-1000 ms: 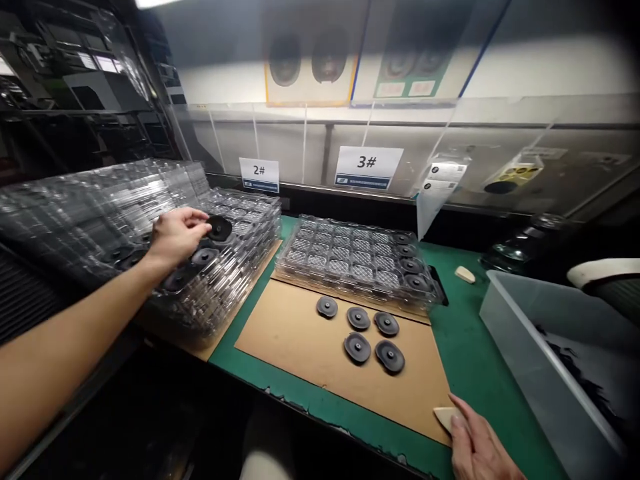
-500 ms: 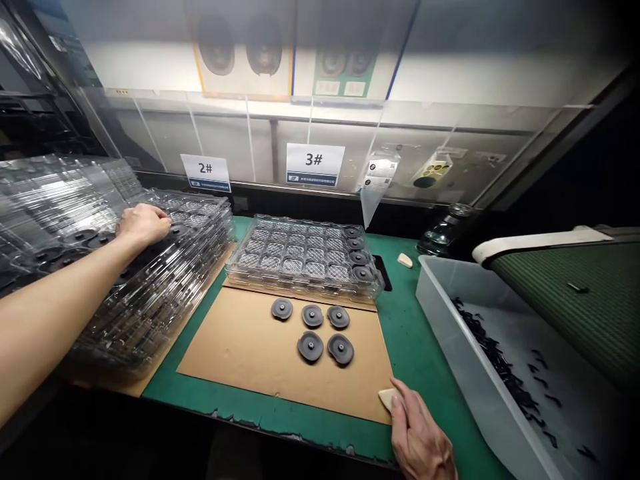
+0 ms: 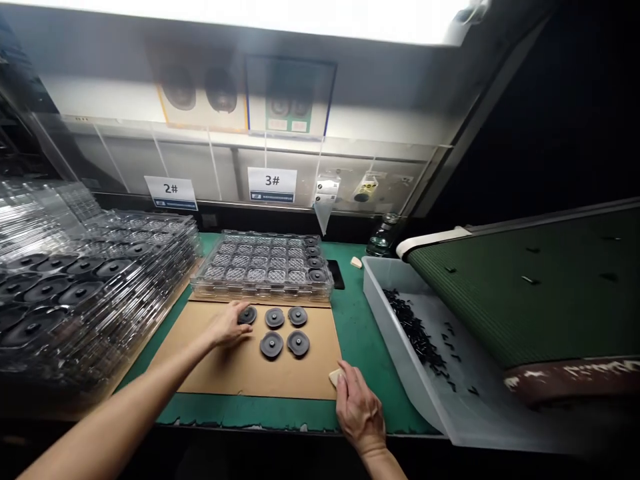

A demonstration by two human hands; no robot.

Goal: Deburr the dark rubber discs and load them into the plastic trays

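Several dark grey round discs (image 3: 299, 343), each with a small raised centre, lie on a brown cardboard sheet (image 3: 215, 373). My left hand (image 3: 230, 325) is at the upper-left disc (image 3: 249, 315), its fingers and thumb apart at the disc's left side. Part of that disc is hidden by the fingers. At the sheet's right edge, my right hand (image 3: 361, 408) is closed on a small cream-coloured block (image 3: 334, 378), whose tip shows past the fingers. Behind the discs stands a clear plastic tray (image 3: 260, 291), with similar discs (image 3: 317, 275) down its right column.
Stacked clear trays (image 3: 150, 280) holding dark discs fill the left. To the right, a translucent bin (image 3: 400, 360) contains small black parts (image 3: 415, 333), beneath a green conveyor belt (image 3: 550, 287). A glass jar (image 3: 383, 237), another cream block (image 3: 356, 262) and a black flat object (image 3: 337, 274) sit behind.
My left hand has moved from the stacked trays on the left to the upper-left disc on the cardboard. My right hand still holds the cream block. The camera view has shifted.
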